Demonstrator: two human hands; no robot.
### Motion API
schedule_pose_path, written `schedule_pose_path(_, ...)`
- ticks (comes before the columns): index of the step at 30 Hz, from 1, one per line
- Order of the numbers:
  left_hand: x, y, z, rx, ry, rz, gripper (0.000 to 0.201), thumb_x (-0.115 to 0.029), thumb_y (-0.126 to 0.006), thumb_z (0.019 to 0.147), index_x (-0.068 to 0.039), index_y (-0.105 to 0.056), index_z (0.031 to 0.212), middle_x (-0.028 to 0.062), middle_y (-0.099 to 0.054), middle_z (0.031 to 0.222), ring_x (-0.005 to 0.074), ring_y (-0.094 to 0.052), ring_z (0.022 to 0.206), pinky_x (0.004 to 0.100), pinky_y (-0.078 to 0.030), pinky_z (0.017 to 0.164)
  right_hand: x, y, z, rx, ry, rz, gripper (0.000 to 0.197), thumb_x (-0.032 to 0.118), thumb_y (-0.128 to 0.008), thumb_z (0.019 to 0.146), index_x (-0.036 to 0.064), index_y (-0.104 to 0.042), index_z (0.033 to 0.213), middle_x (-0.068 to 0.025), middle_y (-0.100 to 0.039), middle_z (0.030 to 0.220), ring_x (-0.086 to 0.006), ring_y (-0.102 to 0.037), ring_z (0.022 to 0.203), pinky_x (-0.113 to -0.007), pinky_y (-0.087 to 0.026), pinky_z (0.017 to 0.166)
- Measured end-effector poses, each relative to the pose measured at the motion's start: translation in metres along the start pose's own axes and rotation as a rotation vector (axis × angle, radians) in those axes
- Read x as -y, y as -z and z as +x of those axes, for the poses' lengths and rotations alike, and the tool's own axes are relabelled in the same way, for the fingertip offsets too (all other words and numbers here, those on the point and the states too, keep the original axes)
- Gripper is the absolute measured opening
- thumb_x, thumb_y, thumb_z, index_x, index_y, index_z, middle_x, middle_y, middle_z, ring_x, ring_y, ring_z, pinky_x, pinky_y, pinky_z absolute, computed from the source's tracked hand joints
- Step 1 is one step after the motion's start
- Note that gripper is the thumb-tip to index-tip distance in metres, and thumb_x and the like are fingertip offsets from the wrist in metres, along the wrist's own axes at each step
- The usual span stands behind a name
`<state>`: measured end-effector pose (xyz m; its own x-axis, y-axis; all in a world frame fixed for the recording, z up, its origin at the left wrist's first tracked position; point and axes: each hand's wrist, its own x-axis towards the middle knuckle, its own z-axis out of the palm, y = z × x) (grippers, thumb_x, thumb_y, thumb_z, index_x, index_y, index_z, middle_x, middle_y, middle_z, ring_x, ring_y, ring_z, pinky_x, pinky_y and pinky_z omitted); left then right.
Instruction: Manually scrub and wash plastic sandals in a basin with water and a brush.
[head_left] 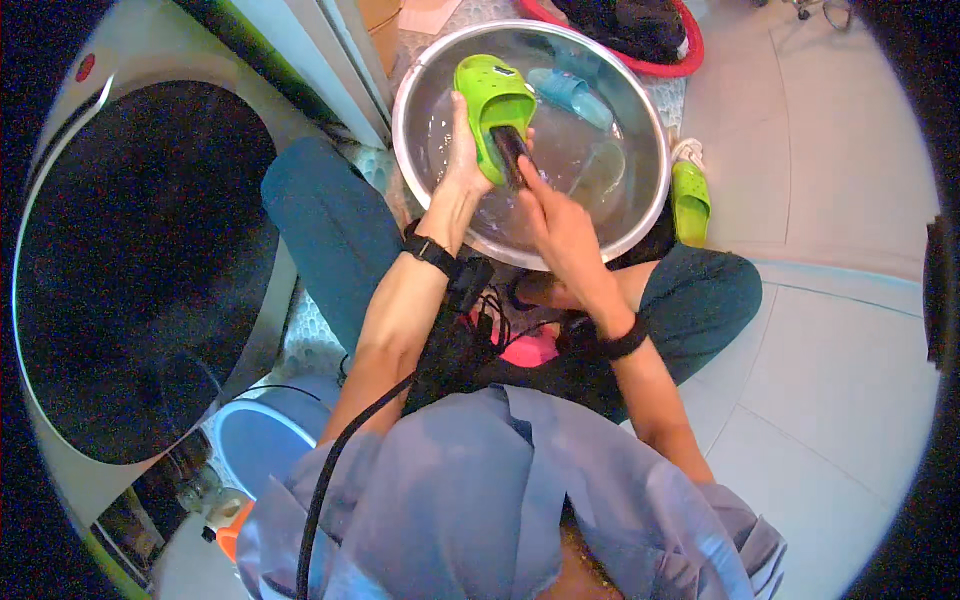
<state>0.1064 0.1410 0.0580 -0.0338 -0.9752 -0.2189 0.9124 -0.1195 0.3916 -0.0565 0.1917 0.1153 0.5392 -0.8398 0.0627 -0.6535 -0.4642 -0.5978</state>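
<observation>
Nearest, a grey shirt (420, 490) fills the lower edge, a black cable (345, 440) running across it. The wearer sits with knees spread in dark teal trousers (335, 230); between them lies something bright pink (530, 348), mostly covered and hard to make out. A blue tub (262, 440) stands near the left elbow, partly hidden by the arm.

Both arms reach forward. The right hand (565, 225) is closed around a dark-handled tool (510, 150), index finger stretched along it (the tool's far end is hidden inside the shoe, so its shape cannot be told). The left hand (465, 150) is clamped around a lime-green clog (492, 92), thumb side at the left, fingertips just showing at the right; the palm is behind the shoe. The clog is held toe away, above a wide metal basin (657, 190) of water.

In the basin, a blue slipper (572, 95) lies beyond the hands; a pale, blurred shape (602, 168) sits nearer.

Just outside, at right, rests another green clog (691, 205). Farthest off, a red basin (672, 68) holding dark cloth (635, 28) is cut off by the top edge.
</observation>
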Motion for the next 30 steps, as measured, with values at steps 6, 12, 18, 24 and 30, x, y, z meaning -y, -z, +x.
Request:
schedule_pose_path(6, 0.025, -0.021, 0.003, -0.067, 0.013, 0.038, 0.074, -0.07, -0.03, 0.084, -0.01, -0.048, 0.123, 0.0123, -0.057, 0.115, 0.0294, -0.058, 0.097, 0.0439, -0.048, 0.086, -0.025, 0.005, 0.066, -0.076, -0.053, -0.144, 0.039, 0.031, -0.04, 0.093, 0.0139, -0.044, 0.127, -0.0241, -0.061, 0.072, -0.0415, -0.06, 0.062, -0.052, -0.049, 0.057)
schedule_pose_path(12, -0.006, 0.006, 0.005, -0.063, -0.031, -0.037, 0.083, -0.075, -0.031, 0.079, -0.007, -0.047, 0.123, 0.0178, -0.057, 0.107, 0.0327, -0.059, 0.086, 0.0446, -0.052, 0.075, 0.018, 0.006, 0.001, 0.144, -0.135, -0.019, 0.043, 0.029, -0.042, 0.093, 0.0139, -0.041, 0.133, -0.0257, -0.059, 0.078, -0.0416, -0.059, 0.074, -0.05, -0.045, 0.066)
schedule_pose_path(18, 0.017, -0.004, 0.0, -0.108, 0.101, -0.012, 0.072, -0.069, -0.036, 0.083, -0.011, -0.048, 0.123, 0.011, -0.058, 0.113, 0.0265, -0.059, 0.098, 0.0414, -0.05, 0.083, -0.01, 0.0, 0.058, 0.034, -0.145, -0.194, 0.038, 0.029, -0.042, 0.093, 0.0093, -0.047, 0.124, -0.0256, -0.06, 0.079, -0.0408, -0.06, 0.074, -0.05, -0.045, 0.064)
schedule_pose_path(24, 0.018, 0.002, 0.011, -0.216, -0.049, 0.237, 0.056, -0.042, -0.054, 0.087, -0.009, -0.04, 0.13, 0.0087, -0.057, 0.113, 0.021, -0.058, 0.097, 0.0352, -0.049, 0.082, -0.062, -0.001, 0.052, 0.088, -0.031, 0.216, 0.047, 0.025, -0.052, 0.086, 0.0006, -0.046, 0.125, -0.0184, -0.064, 0.089, -0.037, -0.06, 0.082, -0.043, -0.046, 0.075)
schedule_pose_path(30, 0.02, 0.023, 0.012, -0.373, -0.302, 0.649, 0.093, -0.012, -0.072, 0.071, -0.007, -0.014, 0.144, 0.0126, -0.046, 0.125, 0.0207, -0.051, 0.107, 0.0308, -0.043, 0.088, -0.095, 0.005, 0.023, 0.201, -0.562, 0.59, 0.045, 0.021, -0.06, 0.079, -0.0024, -0.053, 0.116, -0.004, -0.058, 0.072, -0.015, -0.053, 0.052, -0.028, -0.042, 0.044)
